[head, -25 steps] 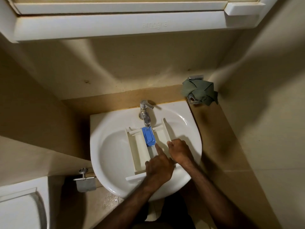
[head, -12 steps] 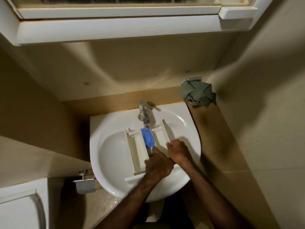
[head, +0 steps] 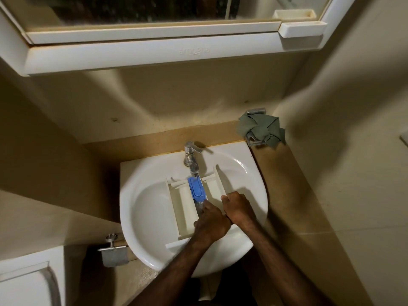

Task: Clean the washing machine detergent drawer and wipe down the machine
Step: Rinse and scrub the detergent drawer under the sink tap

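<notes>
Both my forearms are bare from the bottom edge of the view up to the wrists: no sleeves, no cuffs. Fine hair shows along them. My left hand (head: 212,221) and right hand (head: 238,209) wear no gloves. I see no watch, band or bracelet on either wrist, and no ring on the fingers (head: 225,198) that show. The light is dim, so nails and smaller marks are too dark to make out.
</notes>
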`<action>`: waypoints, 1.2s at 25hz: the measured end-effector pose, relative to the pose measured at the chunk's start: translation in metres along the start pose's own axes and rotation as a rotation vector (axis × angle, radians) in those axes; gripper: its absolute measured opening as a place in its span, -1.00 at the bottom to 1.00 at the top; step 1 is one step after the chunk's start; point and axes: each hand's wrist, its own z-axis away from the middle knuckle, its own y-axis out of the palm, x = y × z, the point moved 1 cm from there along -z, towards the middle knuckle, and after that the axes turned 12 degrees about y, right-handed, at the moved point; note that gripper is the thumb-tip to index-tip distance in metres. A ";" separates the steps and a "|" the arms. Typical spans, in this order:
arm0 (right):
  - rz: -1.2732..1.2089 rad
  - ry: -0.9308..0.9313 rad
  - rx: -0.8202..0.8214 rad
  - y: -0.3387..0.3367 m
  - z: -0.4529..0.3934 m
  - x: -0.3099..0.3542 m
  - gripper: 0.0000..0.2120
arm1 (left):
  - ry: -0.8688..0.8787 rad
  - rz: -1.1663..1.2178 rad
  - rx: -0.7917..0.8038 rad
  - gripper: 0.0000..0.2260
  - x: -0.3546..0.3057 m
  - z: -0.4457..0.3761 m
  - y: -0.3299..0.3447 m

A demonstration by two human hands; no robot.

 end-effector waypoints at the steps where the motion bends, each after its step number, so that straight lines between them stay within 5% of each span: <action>1: -0.001 0.002 0.001 -0.001 0.000 0.000 -0.59 | -0.002 0.022 -0.002 -0.07 0.001 0.000 -0.001; 5: -0.019 0.013 0.002 0.001 0.000 0.000 -0.60 | 0.021 -0.051 -0.033 -0.16 0.011 -0.001 0.000; 11: -0.012 -0.009 -0.016 0.001 0.000 0.000 -0.62 | 0.149 -0.499 -0.085 -0.42 0.011 0.022 -0.001; 17: -0.011 0.004 -0.022 0.004 -0.002 -0.002 -0.60 | 0.059 -0.216 0.040 -0.21 0.007 0.009 0.003; 22: -0.011 -0.004 -0.017 0.003 -0.002 -0.002 -0.59 | 0.039 -0.122 -0.009 -0.10 0.009 0.004 0.004; 30: -0.037 0.013 0.003 0.001 0.000 0.000 -0.63 | 0.132 -0.503 -0.053 -0.35 0.009 0.027 0.000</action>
